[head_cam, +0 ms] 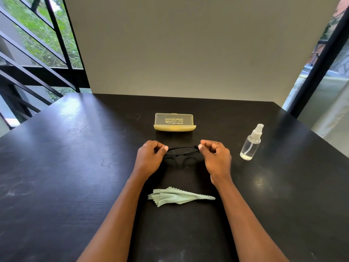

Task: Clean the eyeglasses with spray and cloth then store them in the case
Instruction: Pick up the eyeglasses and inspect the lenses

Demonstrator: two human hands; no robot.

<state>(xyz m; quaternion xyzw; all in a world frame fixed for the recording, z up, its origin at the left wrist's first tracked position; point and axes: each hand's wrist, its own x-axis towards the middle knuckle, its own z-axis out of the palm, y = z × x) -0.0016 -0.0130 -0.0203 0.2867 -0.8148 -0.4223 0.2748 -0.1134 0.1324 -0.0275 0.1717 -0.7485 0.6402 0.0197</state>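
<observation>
Black-framed eyeglasses [182, 152] are held just above the dark table between my two hands. My left hand [151, 157] pinches their left end and my right hand [216, 157] pinches their right end, fingers curled. Beyond them the yellow translucent case [174, 122] stands open, its lid up. A clear spray bottle [251, 143] with a white nozzle stands upright to the right. A crumpled pale green cloth [177, 196] lies between my forearms, near me.
The black table [75, 157] reaches a plain wall at the back. A dark railing and a window are on the left, a glass door with a dark frame on the right.
</observation>
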